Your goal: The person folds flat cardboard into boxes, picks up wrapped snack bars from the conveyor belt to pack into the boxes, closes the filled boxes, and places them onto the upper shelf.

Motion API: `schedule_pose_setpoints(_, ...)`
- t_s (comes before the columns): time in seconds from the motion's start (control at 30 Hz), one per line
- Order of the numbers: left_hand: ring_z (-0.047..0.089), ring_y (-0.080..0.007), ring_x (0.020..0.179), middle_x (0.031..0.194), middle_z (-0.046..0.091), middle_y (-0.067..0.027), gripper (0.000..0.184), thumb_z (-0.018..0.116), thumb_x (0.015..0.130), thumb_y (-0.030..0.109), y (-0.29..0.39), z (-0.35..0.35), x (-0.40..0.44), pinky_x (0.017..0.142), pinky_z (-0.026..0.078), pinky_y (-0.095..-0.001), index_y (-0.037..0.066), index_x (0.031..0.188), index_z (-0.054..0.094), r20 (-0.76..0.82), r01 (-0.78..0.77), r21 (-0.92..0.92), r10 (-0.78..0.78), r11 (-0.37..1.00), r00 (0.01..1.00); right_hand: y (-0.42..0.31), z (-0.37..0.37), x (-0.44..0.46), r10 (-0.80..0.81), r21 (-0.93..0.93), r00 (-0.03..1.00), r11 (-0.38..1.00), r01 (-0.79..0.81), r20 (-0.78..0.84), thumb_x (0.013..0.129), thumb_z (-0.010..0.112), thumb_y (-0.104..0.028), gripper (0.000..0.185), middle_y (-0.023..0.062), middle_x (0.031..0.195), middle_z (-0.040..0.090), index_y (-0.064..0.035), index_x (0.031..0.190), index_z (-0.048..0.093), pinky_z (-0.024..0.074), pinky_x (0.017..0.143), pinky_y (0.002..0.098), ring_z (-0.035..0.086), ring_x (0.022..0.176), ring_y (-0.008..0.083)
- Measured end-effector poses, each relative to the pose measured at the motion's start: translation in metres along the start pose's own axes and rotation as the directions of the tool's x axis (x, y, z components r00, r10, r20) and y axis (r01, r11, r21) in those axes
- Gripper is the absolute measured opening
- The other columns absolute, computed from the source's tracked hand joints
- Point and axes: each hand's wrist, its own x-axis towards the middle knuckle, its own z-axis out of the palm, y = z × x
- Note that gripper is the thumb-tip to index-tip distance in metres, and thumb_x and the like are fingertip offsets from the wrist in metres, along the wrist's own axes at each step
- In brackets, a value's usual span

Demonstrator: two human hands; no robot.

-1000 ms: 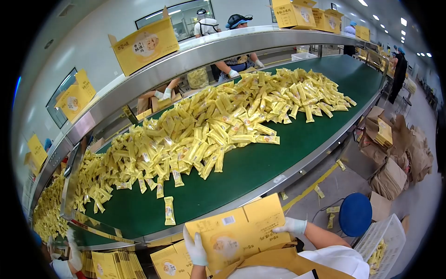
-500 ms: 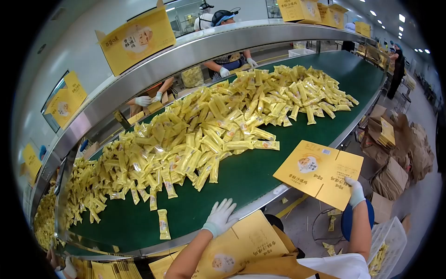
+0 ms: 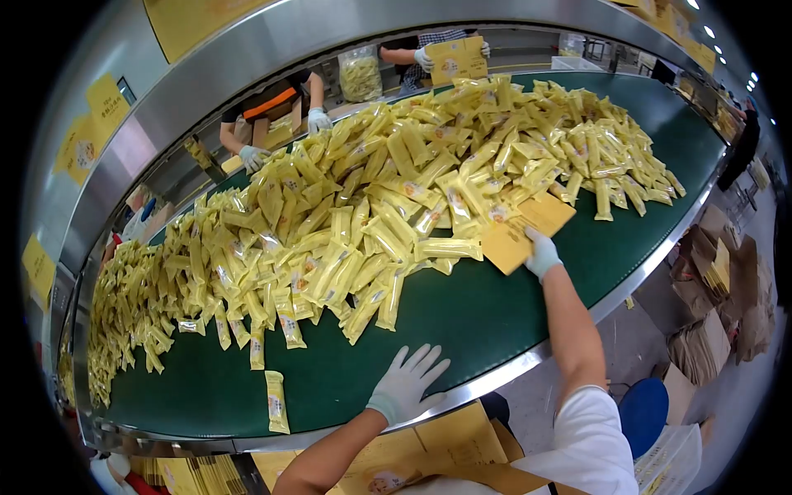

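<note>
My right hand [image 3: 541,252], in a white glove, grips a yellow printed carton [image 3: 538,216] by its near edge. The carton is at the right part of a heap of yellow wrapped snack packets [image 3: 355,206], over the green belt [image 3: 487,322]. My left hand [image 3: 408,386], also gloved, has its fingers spread over the near edge of the belt and holds nothing. A single packet [image 3: 277,402] lies apart from the heap, left of that hand. Below my left arm, a larger yellow carton [image 3: 450,437] is in front of my body.
A steel rail [image 3: 247,49] arches over the far side. Across the belt are a co-worker's gloved hands [image 3: 318,121] and another person's raised carton [image 3: 458,60]. On the right are a blue stool [image 3: 643,417], a white crate [image 3: 672,462] and brown paper sacks [image 3: 700,346].
My right hand has carried the carton from beyond the belt's near edge over to the heap. My left hand remains spread near the edge. Across the belt, a person has raised a carton.
</note>
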Motion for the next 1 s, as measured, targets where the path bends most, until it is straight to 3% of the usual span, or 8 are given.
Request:
schedule_pose_setpoints(0.2,0.031,-0.0343,0.145,0.156,0.036,-0.0170,0.066,0.056,0.094,0.046,-0.003,-0.001,-0.001,0.119,0.020,-0.0540,0.012,0.149,0.043,-0.021,-0.008,-0.017,0.008,1.000,1.000,0.017,0.039,0.028,0.123,0.091,0.970,0.985,-0.144,0.212,0.098,0.055,-0.003,0.041,0.0175,0.131,0.059,-0.0025,0.138,0.046,0.0542,0.097,0.0531,0.063,0.115,0.0359)
schedule_pose_setpoints(0.37,0.033,-0.0347,0.144,0.155,0.036,-0.0182,0.067,0.058,0.093,0.045,-0.004,0.003,-0.002,0.119,0.022,-0.0526,0.010,0.148,0.043,-0.055,-0.013,-0.013,0.012,1.000,0.998,0.031,0.054,-0.026,-0.121,-0.016,0.955,0.991,0.131,0.271,0.093,0.059,0.006,0.047,0.0160,0.129,0.059,-0.0011,0.137,0.046,0.0556,0.095,0.0490,0.063,0.114,0.0329)
schedule_pose_setpoints(0.6,0.030,-0.0370,0.145,0.155,0.034,-0.0220,0.072,0.061,0.091,0.050,-0.001,0.000,-0.004,0.119,0.021,-0.0534,0.010,0.148,0.043,-0.199,0.059,-0.027,-0.063,0.998,0.978,0.031,0.067,-0.118,-0.247,-0.080,0.888,0.951,0.300,0.388,0.089,0.064,0.006,0.049,0.0145,0.123,0.062,0.0006,0.135,0.047,0.0571,0.091,0.0415,0.066,0.107,0.0277)
schedule_pose_setpoints(0.63,0.025,-0.0358,0.148,0.159,0.028,-0.0201,0.073,0.053,0.093,0.057,-0.001,0.002,-0.004,0.120,0.016,-0.0529,0.017,0.153,0.038,-0.158,0.110,0.025,-0.104,0.994,0.982,0.032,0.068,-0.131,-0.274,-0.107,0.879,0.935,0.339,0.390,0.088,0.066,0.004,0.049,0.0135,0.121,0.063,0.0016,0.134,0.048,0.0566,0.090,0.0391,0.066,0.106,0.0255)
schedule_pose_setpoints(0.73,0.019,-0.0355,0.150,0.161,0.026,-0.0178,0.070,0.052,0.092,0.062,0.006,-0.001,-0.002,0.118,0.010,-0.0640,0.026,0.152,0.040,-0.193,0.231,0.094,-0.210,0.968,0.959,0.038,0.072,-0.162,-0.325,-0.182,0.844,0.883,0.432,0.427,0.087,0.067,0.004,0.041,0.0113,0.116,0.066,0.0042,0.126,0.056,0.0550,0.086,0.0340,0.066,0.100,0.0206)
schedule_pose_setpoints(0.83,0.024,-0.0402,0.146,0.154,0.035,-0.0188,0.065,0.063,0.083,0.062,0.011,0.009,0.007,0.113,0.009,-0.0720,0.028,0.138,0.058,-0.390,0.161,0.097,-0.111,0.982,0.914,0.041,0.082,-0.196,-0.330,-0.290,0.850,0.837,0.465,0.410,0.086,0.068,0.003,0.036,0.0108,0.114,0.067,0.0048,0.121,0.059,0.0535,0.086,0.0322,0.065,0.097,0.0193)
schedule_pose_setpoints(0.87,0.027,-0.0426,0.142,0.150,0.039,-0.0170,0.056,0.065,0.083,0.061,0.015,0.014,0.012,0.109,0.010,-0.0766,0.035,0.133,0.061,-0.452,0.141,0.110,-0.077,0.984,0.889,0.041,0.086,-0.208,-0.332,-0.320,0.847,0.818,0.478,0.416,0.087,0.068,0.003,0.036,0.0107,0.114,0.067,0.0048,0.121,0.059,0.0533,0.087,0.0322,0.065,0.097,0.0193)
schedule_pose_setpoints(1.0,0.038,-0.0444,0.133,0.137,0.046,-0.0127,0.048,0.073,0.078,0.051,0.031,0.038,0.032,0.103,0.020,-0.0792,0.044,0.124,0.063,-0.738,0.158,0.195,0.039,0.968,0.673,0.041,0.103,-0.254,-0.335,-0.431,0.816,0.720,0.544,0.470,0.088,0.067,0.000,0.031,0.0113,0.110,0.069,0.0060,0.118,0.060,0.0524,0.085,0.0308,0.066,0.096,0.0183)
